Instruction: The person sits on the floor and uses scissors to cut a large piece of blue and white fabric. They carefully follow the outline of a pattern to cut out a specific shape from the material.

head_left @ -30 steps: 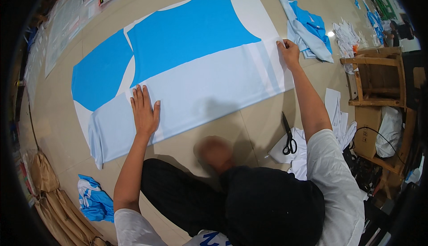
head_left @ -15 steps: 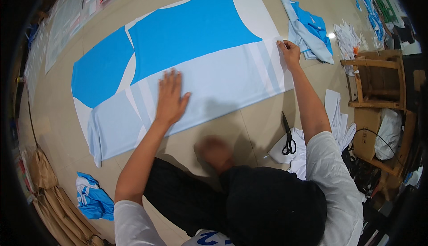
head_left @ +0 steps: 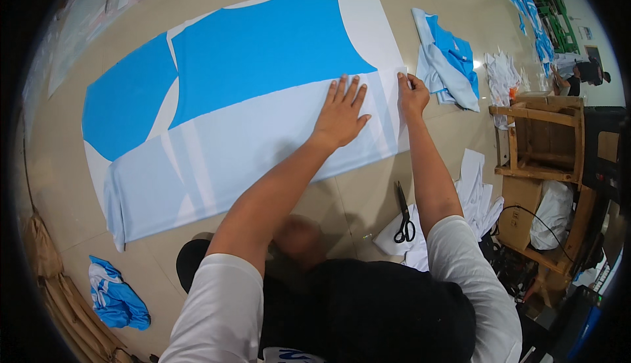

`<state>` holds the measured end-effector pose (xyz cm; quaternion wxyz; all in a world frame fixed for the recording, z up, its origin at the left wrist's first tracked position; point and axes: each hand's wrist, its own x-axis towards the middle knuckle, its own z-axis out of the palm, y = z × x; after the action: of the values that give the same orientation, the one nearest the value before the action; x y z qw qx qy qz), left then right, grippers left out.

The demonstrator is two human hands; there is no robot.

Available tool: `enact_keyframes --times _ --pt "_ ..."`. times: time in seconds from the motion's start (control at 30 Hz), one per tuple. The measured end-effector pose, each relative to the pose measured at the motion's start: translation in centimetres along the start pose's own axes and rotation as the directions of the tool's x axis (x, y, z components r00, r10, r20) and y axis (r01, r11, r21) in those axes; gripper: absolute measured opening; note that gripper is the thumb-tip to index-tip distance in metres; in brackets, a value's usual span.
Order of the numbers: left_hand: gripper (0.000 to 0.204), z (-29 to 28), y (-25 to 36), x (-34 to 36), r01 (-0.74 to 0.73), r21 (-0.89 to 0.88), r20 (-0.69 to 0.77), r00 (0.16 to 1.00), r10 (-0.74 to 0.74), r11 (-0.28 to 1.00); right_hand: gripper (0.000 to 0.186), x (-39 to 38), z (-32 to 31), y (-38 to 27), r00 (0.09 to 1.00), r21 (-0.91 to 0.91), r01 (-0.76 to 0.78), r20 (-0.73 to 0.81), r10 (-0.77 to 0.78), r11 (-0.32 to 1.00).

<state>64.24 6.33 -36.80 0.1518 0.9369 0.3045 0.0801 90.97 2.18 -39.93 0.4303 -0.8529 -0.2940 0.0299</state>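
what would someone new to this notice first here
The big blue-and-white fabric spread across the tiled floor stands out first, its near part paler. The left hand lies flat on it while the right hand pinches its right edge. Black scissors lie partly on white cloth below the right hand in view.

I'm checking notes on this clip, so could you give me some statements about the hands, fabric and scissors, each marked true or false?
1. The left hand lies spread on the pale part of the fabric. True.
2. The right hand holds the scissors. False: it pinches the fabric's right edge; the scissors lie on white cloth.
3. The fabric's bright blue areas are on the side nearest the person. False: they are on the far side.
4. A crumpled blue-and-white cloth lies at the lower left. True.
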Motion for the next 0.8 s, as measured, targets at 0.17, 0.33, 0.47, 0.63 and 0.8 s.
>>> enact_keyframes --times 0.17,0.33,0.47,0.63,0.8 --pt "0.072 0.5 -0.9 -0.7 -0.037 0.03 -0.024 0.999 0.038 0.999 0.037 -0.3 -0.7 0.3 0.999 0.027 0.033 -0.018 -0.033 0.999" --pt "0.071 0.4 -1.0 -0.6 0.023 0.004 -0.048 0.999 -0.023 1.0 0.035 -0.2 -0.4 0.3 1.0 0.063 0.007 -0.027 -0.005 0.998" --pt "0.072 0.0 -0.2 -0.5 0.041 -0.026 -0.079 0.996 -0.043 0.999 0.035 0.1 -0.7 0.8 0.998 0.068 0.058 -0.028 -0.057 0.996" --pt "0.071 0.2 1.4 -1.3 -0.126 -0.083 0.04 0.991 0.13 0.989 0.034 -0.2 -0.6 0.2 1.0 0.041 0.023 -0.008 -0.022 0.999" --pt "0.071 0.2 1.2 -1.4 -0.04 0.003 0.06 0.997 0.04 0.999 0.035 0.0 -0.7 0.6 0.999 0.097 0.047 -0.021 -0.046 0.994"
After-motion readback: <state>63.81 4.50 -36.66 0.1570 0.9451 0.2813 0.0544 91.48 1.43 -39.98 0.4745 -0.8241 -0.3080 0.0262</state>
